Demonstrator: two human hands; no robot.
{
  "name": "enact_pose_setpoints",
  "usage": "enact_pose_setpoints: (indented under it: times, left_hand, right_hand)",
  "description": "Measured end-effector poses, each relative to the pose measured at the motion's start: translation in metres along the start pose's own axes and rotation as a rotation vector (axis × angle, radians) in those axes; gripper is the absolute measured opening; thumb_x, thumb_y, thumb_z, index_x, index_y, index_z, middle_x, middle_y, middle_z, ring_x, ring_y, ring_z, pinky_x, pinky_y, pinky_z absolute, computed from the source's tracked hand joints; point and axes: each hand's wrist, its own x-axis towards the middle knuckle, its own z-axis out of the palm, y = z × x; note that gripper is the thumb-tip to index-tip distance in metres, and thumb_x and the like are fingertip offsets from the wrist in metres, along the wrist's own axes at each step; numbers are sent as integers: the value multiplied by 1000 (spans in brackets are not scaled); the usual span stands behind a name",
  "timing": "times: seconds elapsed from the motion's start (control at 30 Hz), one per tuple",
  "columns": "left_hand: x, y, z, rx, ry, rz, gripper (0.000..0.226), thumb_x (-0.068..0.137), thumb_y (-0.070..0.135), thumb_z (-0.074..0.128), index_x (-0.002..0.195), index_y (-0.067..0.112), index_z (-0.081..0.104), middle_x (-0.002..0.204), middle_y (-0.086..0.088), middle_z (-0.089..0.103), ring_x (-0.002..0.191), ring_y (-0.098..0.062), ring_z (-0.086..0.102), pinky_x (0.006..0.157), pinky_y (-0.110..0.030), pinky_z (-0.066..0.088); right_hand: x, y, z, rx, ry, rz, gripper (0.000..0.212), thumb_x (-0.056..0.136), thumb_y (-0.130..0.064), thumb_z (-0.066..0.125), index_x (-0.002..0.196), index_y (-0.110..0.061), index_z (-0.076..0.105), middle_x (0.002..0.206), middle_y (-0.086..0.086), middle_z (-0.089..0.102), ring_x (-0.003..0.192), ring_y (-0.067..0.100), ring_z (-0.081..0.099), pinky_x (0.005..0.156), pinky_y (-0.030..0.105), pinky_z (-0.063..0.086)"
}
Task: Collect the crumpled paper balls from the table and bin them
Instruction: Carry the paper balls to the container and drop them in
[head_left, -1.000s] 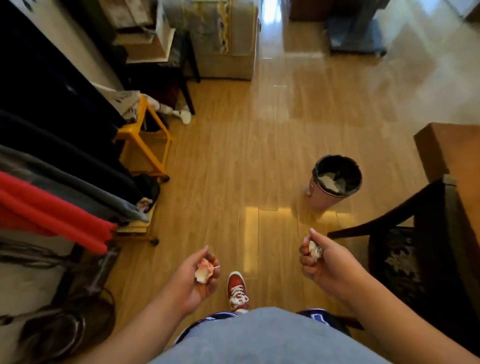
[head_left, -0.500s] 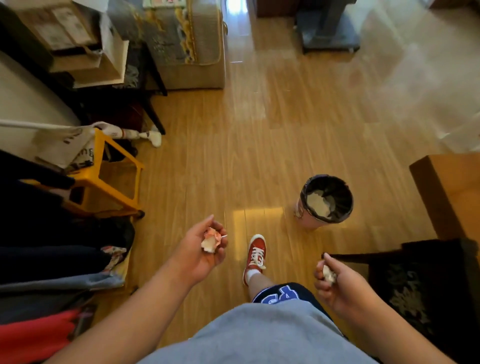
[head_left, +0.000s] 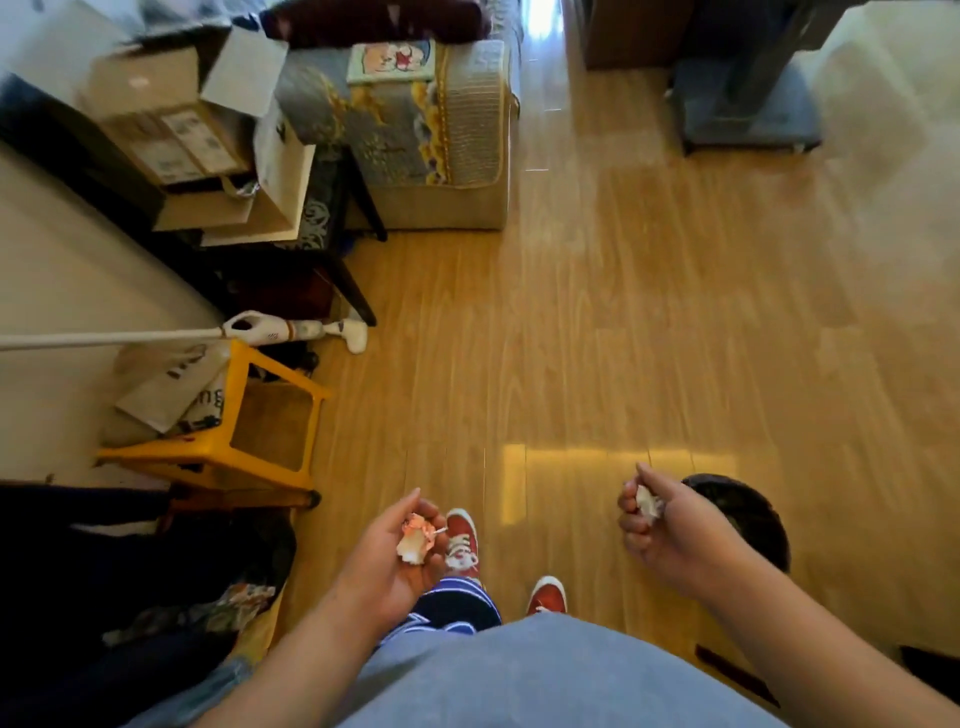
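The person stands on the wooden floor (head_left: 597, 338) with both arms out in front; the left hand (head_left: 395, 561) is cupped palm-up with its fingers curled round a crumpled paper ball with pink marks (head_left: 415, 538), which sits in the palm; the right hand (head_left: 670, 530) is closed in a loose fist on a smaller white paper ball (head_left: 647, 503), the paper peeping out between thumb and fingers; the bin (head_left: 748, 514), round with a dark liner, stands on the floor to the near right, and the right hand and wrist cover much of its mouth, so what lies inside cannot be made out; two red shoes (head_left: 462, 540) show on the floor between the arms, the left one just beside the left hand; over on the left a yellow stool (head_left: 260, 447) stands with a paper bag lying on it, and a white stick vacuum (head_left: 291, 330) lies along the floor behind it; further off, cardboard boxes (head_left: 176, 140) are heaped on a dark table, next to a patterned sofa end (head_left: 431, 135)
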Motion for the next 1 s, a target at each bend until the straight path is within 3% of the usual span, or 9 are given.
enact_pose_setpoints:
  times: [0.3, 0.53, 0.8, 1.0]
  left_hand:
    - [108, 151, 76, 95, -12, -43, 21, 73, 33, 66, 64, 14, 62, 63, -3, 60, 50, -14, 59, 40, -20, 43]
    - [171, 235, 209, 431, -122, -130, 21, 76, 34, 63, 67, 16, 62, 62, -3, 61, 51, -13, 61, 40, -19, 44]
    - [250, 211, 409, 713, -305, -246, 21, 76, 33, 62, 65, 16, 62, 61, -3, 60, 49, -13, 60, 41, -19, 43]
    - [287, 157, 550, 846, -385, -294, 23, 79, 33, 60, 63, 16, 63, 61, -2, 60, 48, -13, 60, 42, -19, 44]
  right_hand:
    - [109, -128, 91, 82, -5, -51, 33, 94, -34, 50, 68, -14, 55, 57, -1, 47, 40, 8, 39, 35, 18, 28]
    - [118, -196, 68, 349, 179, -141, 34, 95, -32, 49, 66, -14, 52, 55, 0, 45, 39, 8, 36, 35, 18, 23]
    - [98, -219, -31, 713, 447, -164, 33, 95, -32, 51, 71, -11, 53, 61, 3, 42, 39, 10, 35, 32, 19, 24]
    - [91, -272, -107, 886, 487, -206, 33, 97, -29, 46, 71, -9, 50, 57, 4, 43, 37, 9, 33, 32, 19, 22]
